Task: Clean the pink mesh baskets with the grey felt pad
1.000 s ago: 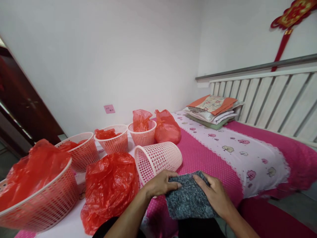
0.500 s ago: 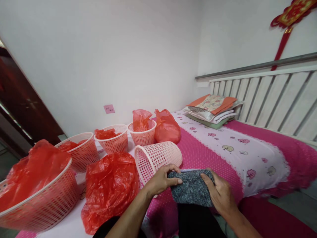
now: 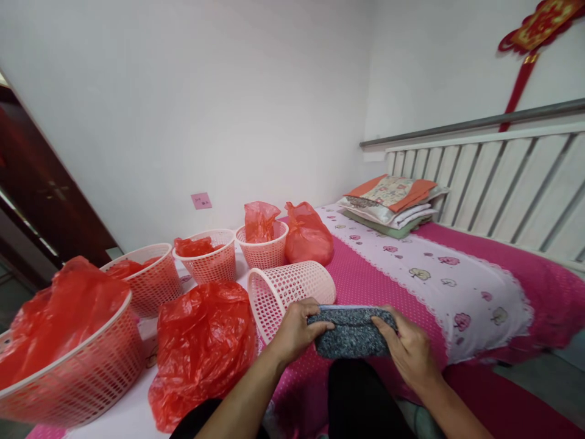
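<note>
Folded grey speckled cloth (image 3: 351,334) held over bed (image 3: 365,274) edge, near tipped pink basket (image 3: 292,289). Ends pinched by left hand (image 3: 296,329) and right hand (image 3: 409,352). Judged soft, light, limp; best gripped at both ends.

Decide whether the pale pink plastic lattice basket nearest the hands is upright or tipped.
Tipped: the pale pink plastic lattice basket lies on its side, open mouth turned toward the camera.

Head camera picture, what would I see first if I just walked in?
Bright red plastic bags and pink mesh baskets crowd the left side of the pink bed. At bottom centre, the left hand and right hand hold a folded grey cloth by its ends, in front of a tipped-over basket.
</note>
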`<state>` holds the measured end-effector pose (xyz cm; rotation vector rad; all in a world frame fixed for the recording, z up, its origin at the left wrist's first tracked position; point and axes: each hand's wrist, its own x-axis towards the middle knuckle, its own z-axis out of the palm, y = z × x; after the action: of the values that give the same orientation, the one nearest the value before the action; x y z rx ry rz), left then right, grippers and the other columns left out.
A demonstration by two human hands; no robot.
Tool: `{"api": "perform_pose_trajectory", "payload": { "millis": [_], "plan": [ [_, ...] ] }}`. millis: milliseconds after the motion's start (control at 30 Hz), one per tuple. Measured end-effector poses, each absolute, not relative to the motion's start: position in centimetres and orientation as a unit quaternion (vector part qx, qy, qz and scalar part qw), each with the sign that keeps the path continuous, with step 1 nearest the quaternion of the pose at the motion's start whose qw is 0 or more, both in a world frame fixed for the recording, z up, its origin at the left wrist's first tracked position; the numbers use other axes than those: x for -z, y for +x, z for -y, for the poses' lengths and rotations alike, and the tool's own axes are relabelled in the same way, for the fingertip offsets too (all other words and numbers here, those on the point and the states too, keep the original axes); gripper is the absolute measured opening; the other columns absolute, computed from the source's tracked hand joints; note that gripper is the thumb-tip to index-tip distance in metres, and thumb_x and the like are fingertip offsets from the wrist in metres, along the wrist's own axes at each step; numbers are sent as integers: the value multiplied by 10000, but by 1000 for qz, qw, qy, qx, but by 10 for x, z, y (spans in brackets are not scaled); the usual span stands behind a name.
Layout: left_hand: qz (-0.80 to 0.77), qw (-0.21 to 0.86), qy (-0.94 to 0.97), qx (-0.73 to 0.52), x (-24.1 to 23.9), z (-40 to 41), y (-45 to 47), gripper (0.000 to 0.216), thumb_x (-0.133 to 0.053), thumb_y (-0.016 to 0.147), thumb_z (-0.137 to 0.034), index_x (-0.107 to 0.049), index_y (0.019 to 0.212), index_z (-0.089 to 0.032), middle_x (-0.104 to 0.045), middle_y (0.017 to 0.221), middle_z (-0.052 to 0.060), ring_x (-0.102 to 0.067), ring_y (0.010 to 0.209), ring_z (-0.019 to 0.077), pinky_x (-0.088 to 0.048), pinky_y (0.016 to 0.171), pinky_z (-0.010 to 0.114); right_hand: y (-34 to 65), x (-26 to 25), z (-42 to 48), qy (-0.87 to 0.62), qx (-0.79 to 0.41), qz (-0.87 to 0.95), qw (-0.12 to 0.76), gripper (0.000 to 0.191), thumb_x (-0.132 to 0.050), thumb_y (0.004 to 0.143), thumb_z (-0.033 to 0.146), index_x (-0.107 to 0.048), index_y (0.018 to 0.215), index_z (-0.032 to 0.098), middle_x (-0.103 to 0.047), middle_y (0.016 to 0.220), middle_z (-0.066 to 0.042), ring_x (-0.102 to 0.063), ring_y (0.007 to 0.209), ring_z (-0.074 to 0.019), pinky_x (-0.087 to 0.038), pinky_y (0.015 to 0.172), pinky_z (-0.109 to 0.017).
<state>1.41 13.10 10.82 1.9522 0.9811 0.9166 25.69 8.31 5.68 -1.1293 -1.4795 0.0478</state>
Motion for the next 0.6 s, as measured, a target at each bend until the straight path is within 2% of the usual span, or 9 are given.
{"api": "perform_pose_trajectory", "payload": {
  "millis": [133, 200, 267, 300, 433, 533, 600],
  "plan": [
    [-427, 347, 737, -392, -105, -130, 16, 354, -829, 738, -201, -479, 697, -231, -530, 736, -50, -491, 769, 167, -332, 726, 303, 258, -64, -83, -515, -115, 613, 588, 350, -662, 951, 555, -721, 818, 237, -693, 693, 8, -676, 636, -193, -533, 615, -259],
    [-424, 359, 728, -403, -104, -129, 17, 263, -799, 736, -147, -586, 866, -229, -542, 774, -62, -504, 783, 169, -350, 738, 298, 260, -66, -85, -526, -153, 597, 586, 333, -699, 895, 555, -735, 828, 230, -699, 706, 3, -683, 666, -203, -537, 631, -264],
    [-413, 380, 722, -405, -104, -128, 17, 389, -778, 724, -111, -662, 1077, -225, -593, 857, -50, -551, 843, 178, -389, 792, 300, 264, -67, -88, -525, -205, 582, 586, 344, -748, 836, 562, -754, 877, 221, -747, 777, -19, -717, 743, -228, -562, 673, -277],
    [-408, 390, 724, -397, -106, -128, 17, 411, -770, 721, -105, -687, 1107, -219, -621, 892, -36, -574, 877, 186, -404, 820, 305, 266, -67, -89, -518, -240, 579, 583, 373, -777, 806, 566, -768, 930, 214, -776, 836, -35, -737, 794, -243, -579, 700, -287],
    [-376, 378, 763, -365, -112, -126, 14, 112, -685, 772, -107, -721, 833, -193, -673, 905, 11, -618, 932, 205, -424, 860, 322, 266, -65, -87, -458, -384, 619, 510, 594, -863, 742, 550, -785, 1208, 191, -826, 1059, -80, -777, 948, -279, -619, 791, -318],
    [-358, 344, 784, -372, -112, -127, 13, 178, -619, 783, -75, -723, 836, -209, -680, 906, 10, -619, 925, 196, -429, 866, 318, 259, -66, -82, -434, -382, 663, 476, 444, -801, 841, 526, -816, 1134, 193, -821, 983, -63, -775, 905, -263, -618, 791, -321],
    [-374, 309, 785, -386, -110, -129, 12, 166, -619, 826, -114, -740, 881, -215, -703, 931, 26, -625, 942, 207, -433, 878, 330, 255, -67, -81, -449, -295, 674, 507, 318, -744, 896, 472, -831, 1046, 205, -812, 932, -58, -771, 893, -262, -615, 785, -323]
  ]
}}
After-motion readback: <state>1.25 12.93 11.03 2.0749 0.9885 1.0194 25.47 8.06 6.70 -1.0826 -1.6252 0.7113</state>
